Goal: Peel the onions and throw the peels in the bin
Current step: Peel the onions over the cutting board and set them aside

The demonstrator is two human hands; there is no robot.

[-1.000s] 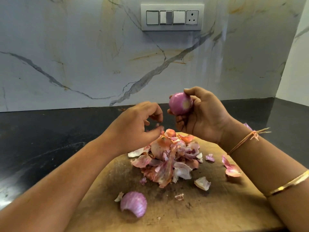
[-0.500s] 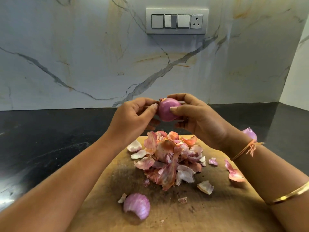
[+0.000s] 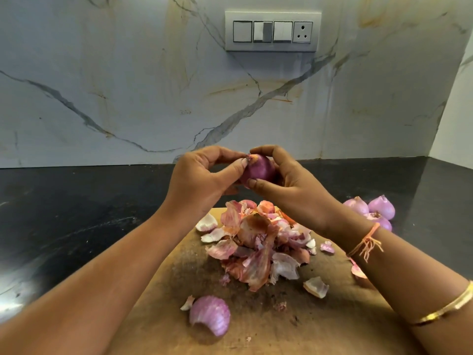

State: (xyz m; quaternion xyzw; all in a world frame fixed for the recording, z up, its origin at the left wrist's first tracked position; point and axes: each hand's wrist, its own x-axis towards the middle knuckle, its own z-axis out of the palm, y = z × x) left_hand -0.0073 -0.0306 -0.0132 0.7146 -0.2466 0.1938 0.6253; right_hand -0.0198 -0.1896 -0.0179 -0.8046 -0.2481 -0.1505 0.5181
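A purple onion (image 3: 259, 168) is held above the wooden chopping board (image 3: 320, 321). My right hand (image 3: 289, 185) grips it from the right and below. My left hand (image 3: 204, 180) pinches the skin at the onion's top with thumb and fingertips. Below the hands a heap of pink and brown onion peels (image 3: 258, 242) lies on the board. A curved purple peel (image 3: 210, 315) lies alone near the board's front. No bin is in view.
Three peeled onions (image 3: 371, 208) sit on the black counter (image 3: 76, 213) to the right, behind my right wrist. Loose peel scraps (image 3: 316, 286) dot the board. A marble wall with a switch panel (image 3: 272, 31) stands behind the counter.
My left hand rose from the peel heap to the onion and now pinches its top. My right hand turned the onion and brought it toward the left hand.
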